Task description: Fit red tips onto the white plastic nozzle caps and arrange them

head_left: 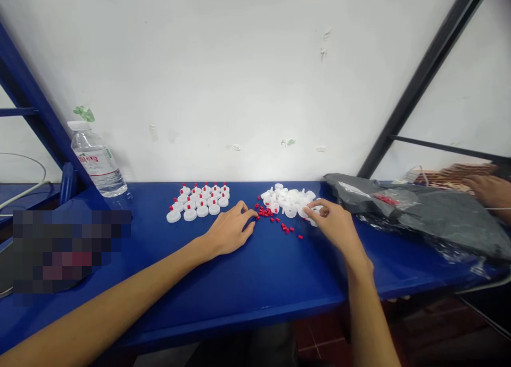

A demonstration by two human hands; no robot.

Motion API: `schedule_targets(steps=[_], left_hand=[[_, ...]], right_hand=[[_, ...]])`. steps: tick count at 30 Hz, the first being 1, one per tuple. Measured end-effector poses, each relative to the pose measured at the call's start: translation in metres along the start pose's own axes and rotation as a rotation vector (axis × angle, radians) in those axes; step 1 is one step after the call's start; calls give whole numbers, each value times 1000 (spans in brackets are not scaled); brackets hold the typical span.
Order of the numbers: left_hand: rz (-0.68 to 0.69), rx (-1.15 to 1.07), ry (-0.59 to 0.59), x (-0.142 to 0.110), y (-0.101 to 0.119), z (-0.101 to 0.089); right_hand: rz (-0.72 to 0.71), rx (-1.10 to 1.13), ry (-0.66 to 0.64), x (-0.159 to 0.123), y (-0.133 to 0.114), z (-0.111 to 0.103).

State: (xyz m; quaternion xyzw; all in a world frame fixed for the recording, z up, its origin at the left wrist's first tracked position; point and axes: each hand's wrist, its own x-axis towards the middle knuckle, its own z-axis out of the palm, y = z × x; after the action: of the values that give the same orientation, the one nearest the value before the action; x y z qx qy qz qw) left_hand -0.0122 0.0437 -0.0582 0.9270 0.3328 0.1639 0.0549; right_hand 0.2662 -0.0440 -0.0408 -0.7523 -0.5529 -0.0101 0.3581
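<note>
My left hand (230, 229) rests at the left edge of a scatter of small red caps (265, 212), its fingertips by them and its thumb apart from the index finger. My right hand (333, 223) is at the right side of a pile of white nozzle lids (290, 197), thumb and index finger closed on a white lid (313, 218) partly hidden by them. Left of my left hand stand several white lids with red tips (202, 209), upright in rows. A few loose red caps (287, 229) lie between my hands.
A water bottle (98, 162) stands at the left by the blue frame. Grey plastic bags (415, 210) lie on the right of the blue table (239, 292). Another person's hand (489, 191) shows at the far right. A blurred patch (67, 255) covers something at left.
</note>
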Motion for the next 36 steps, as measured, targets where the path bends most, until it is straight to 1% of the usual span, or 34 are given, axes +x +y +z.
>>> schedule_targets(steps=[5,11,14,17,21,25,27,29,32,36], left_hand=[[11,-48,0,-1,0,-1],[74,-127,23,-1,-1,2],[114,-145,32,-2,0,1],[154,-148,0,-4,2,-3],[200,-231,-46,-10,12,-10],[246,-348,-111,-20,32,-13],[314,-336,-142,-25,40,-11],[379,-283,-147,-28,46,-8],[417,-234,-121,-28,46,-5],[404,-250,-84,-25,41,-3]], right_hand=[[24,11,63,0,-1,-2],[27,39,42,0,-5,-3],[52,132,28,0,-5,-2],[100,265,3,0,-5,-1],[98,319,-17,-1,-6,-2],[82,304,-12,-2,-9,-4],[77,289,-12,-2,-11,-4],[73,283,-18,-3,-13,-5],[65,277,-33,-3,-16,-6],[44,306,-72,-4,-17,-5]])
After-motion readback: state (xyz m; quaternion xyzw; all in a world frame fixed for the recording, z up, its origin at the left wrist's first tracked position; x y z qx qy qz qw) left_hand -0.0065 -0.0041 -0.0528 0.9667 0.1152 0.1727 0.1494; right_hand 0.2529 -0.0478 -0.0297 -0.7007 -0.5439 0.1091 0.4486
